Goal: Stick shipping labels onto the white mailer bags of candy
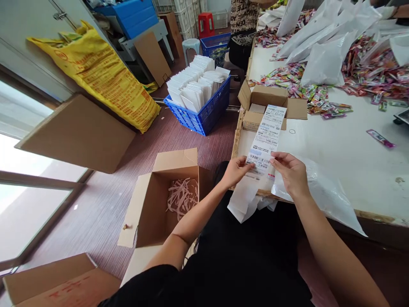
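A long strip of printed shipping labels (266, 132) runs from a small open cardboard box (254, 120) on the table down to my hands. My left hand (237, 170) pinches its left edge between thumb and fingers. Across from it, my right hand (290, 172) grips the right edge the same way. Below the hands, blank white backing paper (244, 197) hangs in folds over the table's front edge. Under my right hand and forearm lies a white plastic mailing bag (326, 192), which partly overhangs that edge.
Small colourful packets (380, 76) and filled white bags (326, 62) cover the back of the table (358, 157). On the floor stand an open carton (153, 213) with paper strips, a blue basket (207, 117) of white envelopes, and a yellow sack (105, 76). Another person (243, 30) is beyond.
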The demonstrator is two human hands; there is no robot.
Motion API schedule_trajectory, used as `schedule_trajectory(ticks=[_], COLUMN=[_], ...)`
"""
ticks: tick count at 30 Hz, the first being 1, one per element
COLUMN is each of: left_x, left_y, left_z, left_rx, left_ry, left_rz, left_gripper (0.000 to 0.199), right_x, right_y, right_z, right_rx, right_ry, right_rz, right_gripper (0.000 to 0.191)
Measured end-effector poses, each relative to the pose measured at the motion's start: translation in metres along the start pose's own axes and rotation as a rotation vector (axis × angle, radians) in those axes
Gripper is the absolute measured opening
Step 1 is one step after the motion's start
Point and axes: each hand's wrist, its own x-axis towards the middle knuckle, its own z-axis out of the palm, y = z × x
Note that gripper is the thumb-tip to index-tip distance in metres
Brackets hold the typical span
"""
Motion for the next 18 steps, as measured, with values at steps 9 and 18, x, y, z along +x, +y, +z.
schedule_trajectory(ticks=[9,18], left_x=[-0.01,0.02], left_y=[0.036,0.014], left_z=[0.012,0.026], left_rx=[-0.617,-0.774], left_ry=[-0.351,0.258], left_rz=[-0.57,-0.573], left_gripper=[0.043,0.044], right_x=[-0.055,-0.059], right_y=[-0.025,-0.098], right_z=[-0.012,-0.065], right_rx=[-0.514,-0.302], right_ry=[-0.15,0.047], right_rz=[-0.615,-0.579], right_gripper=[0.015,0.005])
